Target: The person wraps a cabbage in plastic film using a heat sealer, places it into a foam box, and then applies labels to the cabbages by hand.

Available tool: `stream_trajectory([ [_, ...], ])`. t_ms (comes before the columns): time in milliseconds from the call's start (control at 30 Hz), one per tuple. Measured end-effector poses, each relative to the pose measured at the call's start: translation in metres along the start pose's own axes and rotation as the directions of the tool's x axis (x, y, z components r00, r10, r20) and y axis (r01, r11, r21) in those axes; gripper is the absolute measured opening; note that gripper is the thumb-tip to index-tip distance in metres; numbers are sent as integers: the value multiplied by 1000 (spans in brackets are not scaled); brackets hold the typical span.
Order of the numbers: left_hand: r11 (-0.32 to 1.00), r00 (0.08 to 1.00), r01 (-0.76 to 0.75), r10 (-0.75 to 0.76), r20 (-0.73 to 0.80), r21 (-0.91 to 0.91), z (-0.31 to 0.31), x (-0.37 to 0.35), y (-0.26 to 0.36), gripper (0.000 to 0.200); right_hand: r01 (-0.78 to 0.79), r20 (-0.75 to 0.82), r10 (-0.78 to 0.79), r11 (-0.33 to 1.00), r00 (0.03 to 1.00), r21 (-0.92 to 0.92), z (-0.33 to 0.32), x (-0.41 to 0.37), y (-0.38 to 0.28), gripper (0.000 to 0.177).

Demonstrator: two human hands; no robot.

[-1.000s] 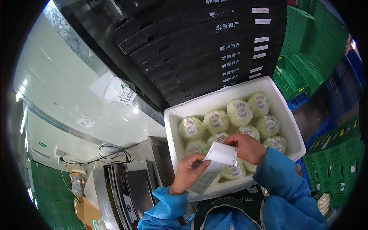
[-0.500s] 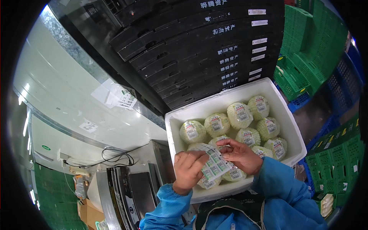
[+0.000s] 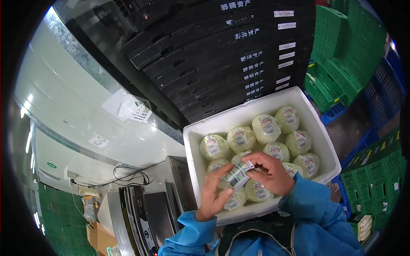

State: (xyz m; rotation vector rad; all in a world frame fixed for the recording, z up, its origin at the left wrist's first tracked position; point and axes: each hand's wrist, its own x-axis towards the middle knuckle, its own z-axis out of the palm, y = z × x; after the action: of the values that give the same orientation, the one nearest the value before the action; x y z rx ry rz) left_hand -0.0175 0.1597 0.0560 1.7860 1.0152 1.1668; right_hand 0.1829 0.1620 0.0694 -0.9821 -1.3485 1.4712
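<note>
A sheet of printed labels (image 3: pixel 236 176) is bent into a curve between my two hands, over the white foam box (image 3: pixel 197 170). My right hand (image 3: pixel 273 174) pinches the sheet's right end between thumb and fingers. Around its left end are the thumb and fingers of my left hand (image 3: pixel 213 194). Beneath and beyond my hands, several round pale-green fruits in foam nets sit in the box, such as a netted fruit (image 3: pixel 267 128) near the back. The ones in view carry printed labels. Some fruits are partly hidden by my hands and the sheet.
Stacked black crates (image 3: pixel 230 55) rise right behind the box. Green crates (image 3: pixel 371 179) and blue ones stand to the right. At left are a pale panel (image 3: pixel 85 106), a black cable (image 3: pixel 128 174) and a dark scale-like device (image 3: pixel 160 217).
The label sheet was flatter and faced me; now it is curled and looks shorter. My left hand has shifted slightly down, its thumb and fingers spreading further apart.
</note>
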Motion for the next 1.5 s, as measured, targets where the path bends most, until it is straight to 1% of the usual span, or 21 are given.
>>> stream_trajectory([
  [133, 989, 976, 124, -137, -168, -83, 19, -10, -18, 26, 182, -89, -212, 946, 973, -267, 11, 0, 7, 32],
  [233, 999, 995, 22, -18, -99, 37, 10, -4, -20, 14, 199, -31, -232, 890, 972, -411, 6, 1, 8, 26],
  [333, 994, 996, 83, -82, -18, 64, 3, 0, -17, 5, 196, 49, -198, 855, 979, -480, -7, 0, 8, 15],
  [400, 993, 994, 109, -109, 0, 42, 5, 1, -23, 8, 97, 147, -45, 926, 988, -365, -14, 1, 12, 10],
  [433, 991, 991, 135, -136, 13, 23, 6, 1, -25, 12, 92, 140, -43, 925, 989, -369, -15, 0, 15, 10],
  [533, 967, 965, 248, -252, 76, 53, 12, 3, -27, 16, -92, 17, 93, 995, 996, -37, -13, -5, 25, 10],
  [633, 949, 940, 315, -315, 129, 27, 19, 7, -20, 22, 13, -39, -21, 981, 999, -196, -11, -14, 36, 12],
  [700, 942, 932, 334, -335, 136, 28, 24, 8, -26, 18, 224, -54, -306, 796, 951, -563, -10, -20, 46, 9],
  [800, 898, 889, 439, -432, 151, -12, 30, 6, -42, 14, 249, -119, -320, 881, 940, -403, -31, -24, 58, 6],
  [833, 877, 869, 480, -471, 151, -28, 31, 6, -44, 14, -29, -274, 12, 998, 962, -57, -51, -23, 69, 6],
  [867, 853, 848, 519, -508, 152, -42, 31, 6, -46, 13, -105, -406, 178, 975, 896, 195, -77, -16, 79, 4],
  [900, 842, 835, 537, -521, 177, -54, 30, 6, -44, 12, -238, -529, 336, 939, 779, 247, -107, -7, 98, 4],
  [967, 860, 852, 508, -492, 180, -54, 30, 5, -43, 11, -353, -540, 415, 909, 732, 220, -158, -6, 140, 5],
  [1100, 847, 852, 514, -487, 190, -133, 32, 5, -41, 8, -474, -571, 469, 867, 673, 154, -178, -1, 189, 14],
  [1167, 856, 859, 500, -471, 201, -129, 31, 6, -42, 8, -522, -678, 302, 841, 670, -141, -175, 3, 208, 18],
  [1200, 867, 867, 483, -453, 207, -126, 31, 5, -42, 10, -524, -680, 305, 841, 667, -136, -169, 3, 204, 18],
  [1267, 867, 867, 485, -459, 191, -117, 35, 8, -43, 11, -577, -668, 86, 591, 739, -563, -152, -2, 179, 25],
  [1367, 869, 871, 483, -463, 167, -109, 39, 17, -35, 16, -597, -718, 49, 596, 694, -537, -141, 0, 139, 28],
  [1400, 866, 868, 488, -469, 161, -108, 40, 20, -32, 17, -584, -705, 46, 601, 708, -546, -133, 4, 126, 28],
  [1467, 867, 862, 492, -473, 181, -79, 43, 22, -36, 17, -189, -383, 138, 977, 913, -100, -103, 3, 98, 28],
  [1500, 874, 861, 482, -459, 221, -61, 46, 25, -37, 16, -213, -229, 204, 977, 952, -11, -84, 1, 67, 26],
])
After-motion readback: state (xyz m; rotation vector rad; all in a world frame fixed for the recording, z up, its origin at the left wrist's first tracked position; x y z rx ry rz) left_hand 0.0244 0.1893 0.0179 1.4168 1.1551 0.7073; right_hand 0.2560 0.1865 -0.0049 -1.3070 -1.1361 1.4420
